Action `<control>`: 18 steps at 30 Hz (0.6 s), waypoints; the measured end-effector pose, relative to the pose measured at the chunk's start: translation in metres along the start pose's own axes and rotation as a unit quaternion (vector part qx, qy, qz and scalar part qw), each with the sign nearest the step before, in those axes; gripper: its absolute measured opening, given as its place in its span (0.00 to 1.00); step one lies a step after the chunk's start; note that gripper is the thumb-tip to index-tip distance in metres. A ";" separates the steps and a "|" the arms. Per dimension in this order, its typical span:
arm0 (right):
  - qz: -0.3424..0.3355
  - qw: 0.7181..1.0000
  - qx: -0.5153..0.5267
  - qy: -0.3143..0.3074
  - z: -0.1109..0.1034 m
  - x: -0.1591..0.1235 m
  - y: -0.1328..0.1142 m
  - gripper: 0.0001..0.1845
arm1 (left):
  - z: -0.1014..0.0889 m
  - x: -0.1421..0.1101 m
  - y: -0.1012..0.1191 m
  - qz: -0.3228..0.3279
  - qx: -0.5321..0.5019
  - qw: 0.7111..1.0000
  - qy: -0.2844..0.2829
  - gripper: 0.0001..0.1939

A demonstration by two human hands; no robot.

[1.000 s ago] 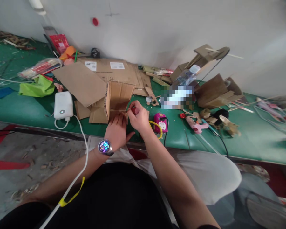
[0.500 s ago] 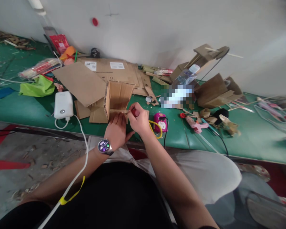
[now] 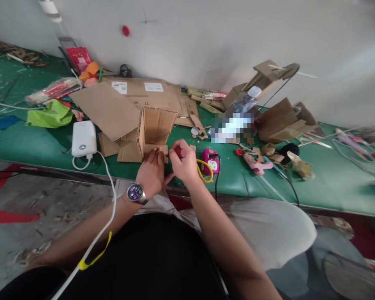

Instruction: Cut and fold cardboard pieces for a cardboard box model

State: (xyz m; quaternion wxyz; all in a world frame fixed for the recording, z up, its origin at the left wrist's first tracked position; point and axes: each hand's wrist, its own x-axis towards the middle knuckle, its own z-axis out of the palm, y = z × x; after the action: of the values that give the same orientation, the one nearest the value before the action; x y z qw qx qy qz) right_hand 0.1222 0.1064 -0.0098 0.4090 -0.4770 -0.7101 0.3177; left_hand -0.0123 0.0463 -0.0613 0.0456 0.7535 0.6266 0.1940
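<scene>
My left hand (image 3: pixel 151 171), a watch on its wrist, lies flat on the low front flap of a folded cardboard piece (image 3: pixel 158 127) with its fingers stretched out. This cardboard stands partly upright, with creased walls and a corrugated edge on the left. My right hand (image 3: pixel 183 160) is closed around a red-handled tool (image 3: pixel 180 152), just right of the flap's end. The tool points left toward the cardboard; its tip is too small to make out, so I cannot tell whether it touches.
Flat cardboard sheets (image 3: pixel 108 110) lie behind on the green table (image 3: pixel 237 179). A white power bank (image 3: pixel 83 139) with a cable is at left. To the right are a pink socket block (image 3: pixel 210 161), a pink glue gun (image 3: pixel 256 163), a plastic bottle (image 3: pixel 245 100) and cardboard models (image 3: pixel 278 118).
My right hand has shifted slightly right and down with the red-handled tool, away from the cardboard flap's end. My left hand stays pressed on the flap.
</scene>
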 end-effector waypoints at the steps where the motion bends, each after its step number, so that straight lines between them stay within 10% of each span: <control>1: -0.001 1.000 0.000 0.009 -0.004 0.000 0.001 0.04 | 0.000 0.000 0.000 -0.001 0.000 1.000 -0.001 0.45; 6: -0.054 0.991 -0.085 0.084 -0.028 0.010 0.011 0.06 | -0.006 0.002 0.002 -0.001 0.002 1.000 0.001 0.41; 18: -0.128 0.961 -0.225 -0.091 -0.024 -0.015 0.041 0.16 | -0.010 0.011 -0.003 0.009 0.045 0.999 0.002 0.24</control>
State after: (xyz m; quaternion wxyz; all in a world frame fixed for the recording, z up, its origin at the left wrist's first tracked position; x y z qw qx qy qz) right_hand 0.1631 0.1082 -0.0372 0.2619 -0.4309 -0.8527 0.1363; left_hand -0.0169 0.0560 -0.0500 0.0088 0.7597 0.6283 0.1674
